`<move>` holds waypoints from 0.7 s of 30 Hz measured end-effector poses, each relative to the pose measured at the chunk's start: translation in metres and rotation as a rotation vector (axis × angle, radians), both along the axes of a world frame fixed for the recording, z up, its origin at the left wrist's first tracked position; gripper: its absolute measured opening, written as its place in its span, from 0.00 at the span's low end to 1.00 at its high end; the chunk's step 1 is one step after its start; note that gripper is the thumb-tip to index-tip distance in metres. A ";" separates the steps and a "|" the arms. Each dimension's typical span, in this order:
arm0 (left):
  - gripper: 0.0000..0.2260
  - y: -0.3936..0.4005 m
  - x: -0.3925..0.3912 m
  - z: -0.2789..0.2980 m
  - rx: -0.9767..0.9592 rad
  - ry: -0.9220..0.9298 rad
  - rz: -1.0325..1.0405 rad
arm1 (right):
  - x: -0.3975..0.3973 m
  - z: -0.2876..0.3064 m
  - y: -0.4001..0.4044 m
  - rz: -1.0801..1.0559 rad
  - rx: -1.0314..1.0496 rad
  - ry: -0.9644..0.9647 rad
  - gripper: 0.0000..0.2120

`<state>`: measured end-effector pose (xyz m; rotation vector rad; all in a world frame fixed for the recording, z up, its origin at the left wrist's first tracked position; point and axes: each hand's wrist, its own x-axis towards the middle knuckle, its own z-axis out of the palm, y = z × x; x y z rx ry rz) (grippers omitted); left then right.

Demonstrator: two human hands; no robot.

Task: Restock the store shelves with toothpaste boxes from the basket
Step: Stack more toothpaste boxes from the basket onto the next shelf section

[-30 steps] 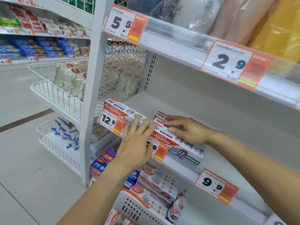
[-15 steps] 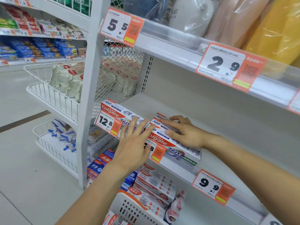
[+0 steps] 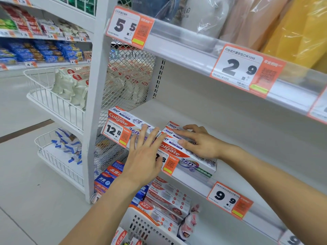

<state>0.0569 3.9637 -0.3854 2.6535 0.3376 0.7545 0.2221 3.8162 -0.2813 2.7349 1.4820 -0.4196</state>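
At shelf front edge (image 3: pixel 192 183), right hand (image 3: pixel 200 144) rests fingers-extended atop Colgate box stack (image 3: pixel 185 156), long axis along edge; left hand (image 3: pixel 146 152) flat, open, beside it.

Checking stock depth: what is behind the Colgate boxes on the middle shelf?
Behind the Colgate boxes the middle shelf shows bare white board up to the back panel. The right hand and left hand cover part of the boxes.

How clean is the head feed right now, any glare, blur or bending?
Head view: even light; glare on the plastic-wrapped goods up top; wide-angle bending of the shelf edge; far aisle soft; both hands and Colgate boxes sharp.
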 end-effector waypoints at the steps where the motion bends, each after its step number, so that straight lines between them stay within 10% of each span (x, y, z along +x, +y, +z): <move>1: 0.31 -0.002 0.000 -0.001 0.004 0.000 0.009 | 0.000 0.000 0.000 -0.003 0.001 0.001 0.25; 8: 0.24 -0.039 -0.003 0.004 -0.220 -0.314 0.088 | -0.010 -0.002 -0.002 -0.005 0.051 -0.114 0.26; 11: 0.15 -0.059 -0.006 0.000 -0.289 -0.362 0.030 | -0.036 -0.003 -0.015 0.039 0.388 -0.187 0.25; 15: 0.11 -0.070 -0.013 -0.028 -0.248 0.013 -0.144 | -0.095 -0.032 -0.066 0.101 0.796 -0.173 0.10; 21: 0.14 -0.108 -0.062 -0.102 -0.109 0.656 -0.258 | -0.158 -0.167 -0.132 -0.212 0.580 0.198 0.06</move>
